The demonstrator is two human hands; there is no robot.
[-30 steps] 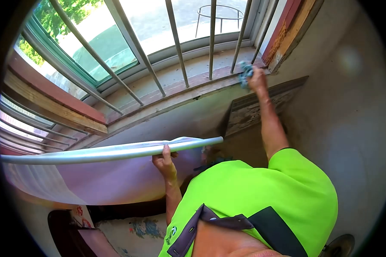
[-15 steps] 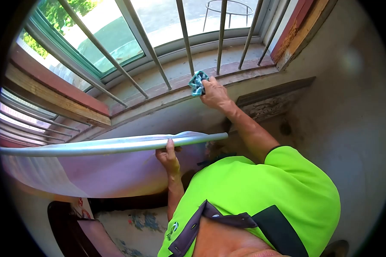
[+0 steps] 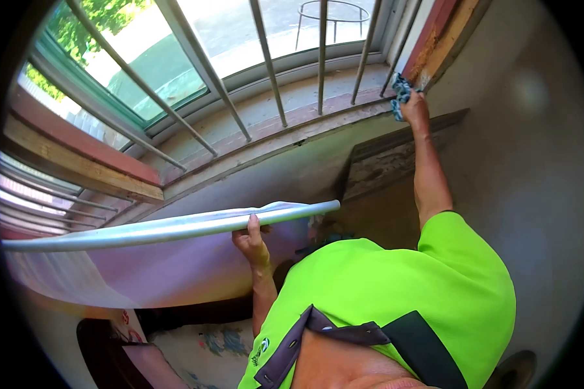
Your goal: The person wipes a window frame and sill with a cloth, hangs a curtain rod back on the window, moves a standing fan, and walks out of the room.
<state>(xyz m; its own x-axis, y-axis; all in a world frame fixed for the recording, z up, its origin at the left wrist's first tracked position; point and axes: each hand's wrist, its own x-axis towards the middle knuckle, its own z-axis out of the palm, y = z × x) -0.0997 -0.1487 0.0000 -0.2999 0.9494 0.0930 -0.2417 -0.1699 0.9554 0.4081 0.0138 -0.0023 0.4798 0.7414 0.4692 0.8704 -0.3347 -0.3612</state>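
Observation:
At the right end of the wooden window sill (image 3: 331,124), my right hand (image 3: 415,107) holds a crumpled blue-green patterned cloth (image 3: 401,96) against the corner by the window frame. My left hand (image 3: 253,243) grips a long pale pole (image 3: 175,231) from below, with the thumb up on its front. A thin whitish-purple sheet (image 3: 175,269) hangs down from the pole. Metal bars (image 3: 268,61) rise from the sill in front of the sliding window.
Below the sill a dark-framed panel (image 3: 386,159) leans by the wall (image 3: 525,168). A dark wooden chair or bed end (image 3: 100,347) and a flowered cover (image 3: 201,347) are at the lower left. Outside stands a round metal frame (image 3: 334,19).
My right hand first moved left along the sill with the cloth, then back right to the far corner, past where it started. My left hand still holds the pole, nearly unmoved.

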